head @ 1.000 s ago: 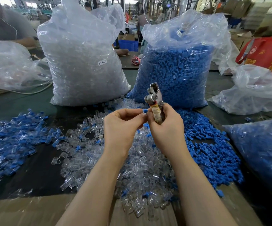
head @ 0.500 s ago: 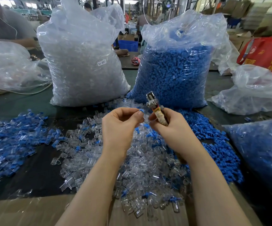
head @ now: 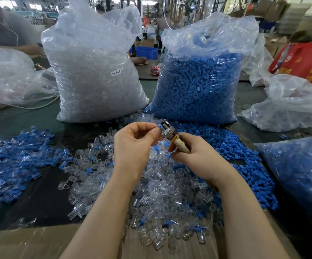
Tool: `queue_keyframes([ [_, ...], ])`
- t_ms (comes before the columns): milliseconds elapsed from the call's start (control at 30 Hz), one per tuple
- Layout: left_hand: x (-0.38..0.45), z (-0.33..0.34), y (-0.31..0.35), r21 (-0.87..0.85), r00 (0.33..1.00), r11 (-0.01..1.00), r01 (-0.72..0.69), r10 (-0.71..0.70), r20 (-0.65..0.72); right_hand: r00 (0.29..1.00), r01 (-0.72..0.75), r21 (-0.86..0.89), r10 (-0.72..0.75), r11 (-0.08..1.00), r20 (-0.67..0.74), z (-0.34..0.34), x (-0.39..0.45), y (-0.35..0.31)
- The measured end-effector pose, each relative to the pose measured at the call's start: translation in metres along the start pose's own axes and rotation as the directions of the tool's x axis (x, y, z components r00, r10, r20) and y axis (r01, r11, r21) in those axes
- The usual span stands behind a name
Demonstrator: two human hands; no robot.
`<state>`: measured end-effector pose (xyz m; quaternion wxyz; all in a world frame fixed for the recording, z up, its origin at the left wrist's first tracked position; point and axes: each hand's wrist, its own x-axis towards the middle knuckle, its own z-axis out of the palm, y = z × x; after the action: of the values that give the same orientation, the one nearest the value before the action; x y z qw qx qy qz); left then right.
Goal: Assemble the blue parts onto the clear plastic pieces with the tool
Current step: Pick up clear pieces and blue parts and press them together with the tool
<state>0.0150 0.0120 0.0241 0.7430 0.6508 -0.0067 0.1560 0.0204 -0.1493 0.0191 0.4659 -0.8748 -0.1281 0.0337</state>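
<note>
While both grips hold tight, one blue part [head: 159, 126] pinched left [head: 132, 146], one tool [head: 172, 136] clasped right [head: 198, 156].

glossy clear plastic pieces [head: 162, 186], metal tool [head: 167, 130]

Tabletop [head: 30, 122]: dark green surface; a strip of brown cardboard [head: 26, 243] lies along its near edge.
Second table [head: 147, 71]: dark top, behind the first.
Blue plastic crate [head: 145, 52]: beyond the second table, partly hidden.
Standing fan [head: 191, 4]: round wire guard, far centre, upper part only in view.
Stacked cardboard boxes [head: 289, 17]: far right, blurred.
Red bag [head: 304, 62]: yellow printed characters, right edge, behind crumpled clear plastic sheeting [head: 289, 101].
Pale cable [head: 39, 106]: curves across the tabletop at left.
Hall: deep workshop interior with dark upright posts; bright daylight from windows [head: 7, 3] at far upper left.
</note>
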Motion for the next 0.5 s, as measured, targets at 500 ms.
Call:
queue_keyframes([
  [500,0.0017,-0.0017,-0.0016,-0.015,0.998,0.997,0.07,-0.07,0.001,0.999,-0.009,-0.12,0.005,0.993,-0.037,0.0039,0.0023,0.0027],
])
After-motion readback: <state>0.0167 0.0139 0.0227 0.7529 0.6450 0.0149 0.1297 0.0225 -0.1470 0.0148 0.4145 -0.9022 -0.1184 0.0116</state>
